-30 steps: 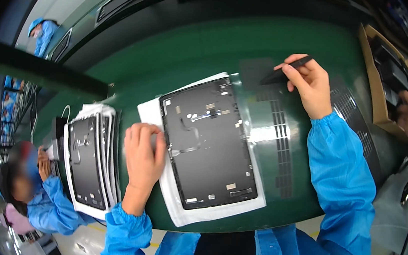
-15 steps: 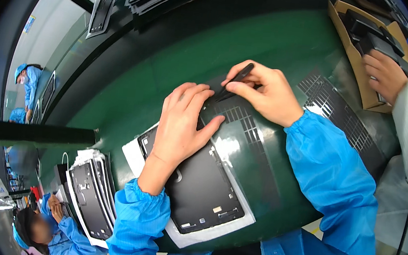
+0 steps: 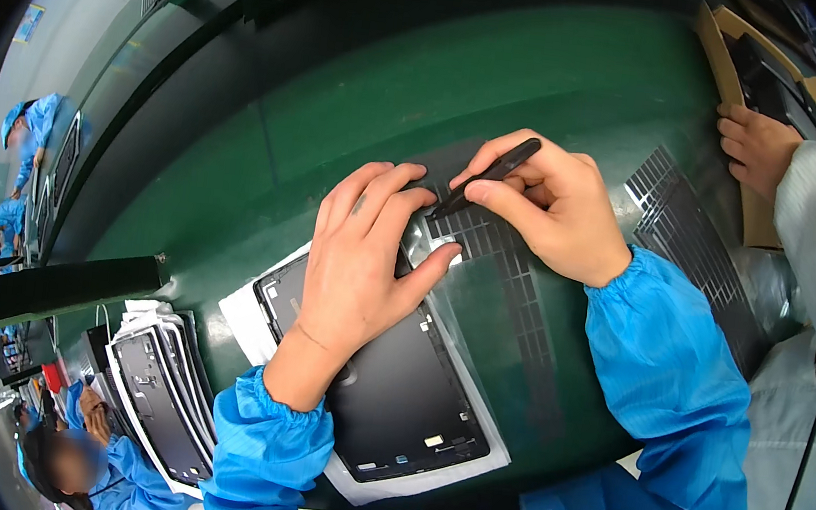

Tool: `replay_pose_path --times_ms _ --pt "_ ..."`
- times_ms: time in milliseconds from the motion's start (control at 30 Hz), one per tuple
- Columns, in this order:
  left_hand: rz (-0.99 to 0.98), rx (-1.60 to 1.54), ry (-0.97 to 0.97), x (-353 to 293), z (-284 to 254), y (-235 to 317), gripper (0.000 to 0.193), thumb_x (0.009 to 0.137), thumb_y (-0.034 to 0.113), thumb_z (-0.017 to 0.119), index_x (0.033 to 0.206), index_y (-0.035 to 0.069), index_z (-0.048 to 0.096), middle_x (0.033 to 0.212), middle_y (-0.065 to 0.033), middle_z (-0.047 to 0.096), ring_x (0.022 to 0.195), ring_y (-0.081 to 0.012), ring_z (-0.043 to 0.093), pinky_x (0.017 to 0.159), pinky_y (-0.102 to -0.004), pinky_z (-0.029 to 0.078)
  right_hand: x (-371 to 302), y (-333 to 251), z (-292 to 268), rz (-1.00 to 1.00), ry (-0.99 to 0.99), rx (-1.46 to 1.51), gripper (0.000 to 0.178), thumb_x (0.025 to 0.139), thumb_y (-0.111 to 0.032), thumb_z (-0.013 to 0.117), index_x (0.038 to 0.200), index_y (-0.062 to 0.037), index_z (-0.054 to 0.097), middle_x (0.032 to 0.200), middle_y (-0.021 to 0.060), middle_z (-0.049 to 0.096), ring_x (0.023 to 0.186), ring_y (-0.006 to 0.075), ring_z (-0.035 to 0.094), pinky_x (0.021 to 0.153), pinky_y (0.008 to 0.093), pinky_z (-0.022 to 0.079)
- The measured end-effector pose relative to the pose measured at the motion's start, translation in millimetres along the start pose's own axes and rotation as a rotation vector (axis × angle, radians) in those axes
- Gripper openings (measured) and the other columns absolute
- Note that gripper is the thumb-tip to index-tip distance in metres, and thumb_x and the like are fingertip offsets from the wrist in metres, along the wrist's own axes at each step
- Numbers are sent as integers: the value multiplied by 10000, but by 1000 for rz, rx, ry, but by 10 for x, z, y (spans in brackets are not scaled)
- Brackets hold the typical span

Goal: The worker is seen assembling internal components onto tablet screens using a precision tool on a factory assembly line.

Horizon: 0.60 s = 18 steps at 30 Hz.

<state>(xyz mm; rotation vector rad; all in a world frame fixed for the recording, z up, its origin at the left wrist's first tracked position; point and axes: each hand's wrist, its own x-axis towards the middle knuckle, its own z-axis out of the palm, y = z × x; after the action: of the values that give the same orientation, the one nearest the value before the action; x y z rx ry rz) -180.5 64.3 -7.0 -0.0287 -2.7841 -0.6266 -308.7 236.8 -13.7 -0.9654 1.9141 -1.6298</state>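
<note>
My right hand grips black tweezers between thumb and fingers, tilted with the tips pointing down. Those tips meet a clear film sheet carrying rows of black adhesive pieces. My left hand lies over the far end of a black laptop-type cover panel, its fingers stretched toward the film and its thumb apart. The thumb and fingertips are at the film's edge, near the tweezer tips. Under the panel is a white sheet. My left hand hides part of the panel.
Another sheet of black pieces lies to the right. Beyond it, a co-worker's hand is at a cardboard box of black parts. Stacked panels stand at left, below a dark bar. Another person sits at lower left.
The whole view has shifted a little. The tweezer tips have moved slightly down onto the film's black pieces. The co-worker's hand has moved from a black part to the box's near side.
</note>
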Motion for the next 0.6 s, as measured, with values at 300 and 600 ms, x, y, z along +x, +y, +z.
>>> replay_pose_path --times_ms 300,600 --pt "5 -20 35 -21 -2 -15 390 713 209 804 1023 50 629 1229 -86 607 1182 -324 525 973 -437 421 3 -3 23 -12 5 34 146 914 -3 640 1053 8 600 975 91 724 766 50 634 653 185 480" --pt "0 -41 45 -18 14 -37 361 706 198 821 966 53 615 1246 -108 614 1189 -345 530 988 -437 416 35 90 68 -80 127 194 101 893 -40 680 977 3 644 826 48 686 716 60 625 629 207 478"
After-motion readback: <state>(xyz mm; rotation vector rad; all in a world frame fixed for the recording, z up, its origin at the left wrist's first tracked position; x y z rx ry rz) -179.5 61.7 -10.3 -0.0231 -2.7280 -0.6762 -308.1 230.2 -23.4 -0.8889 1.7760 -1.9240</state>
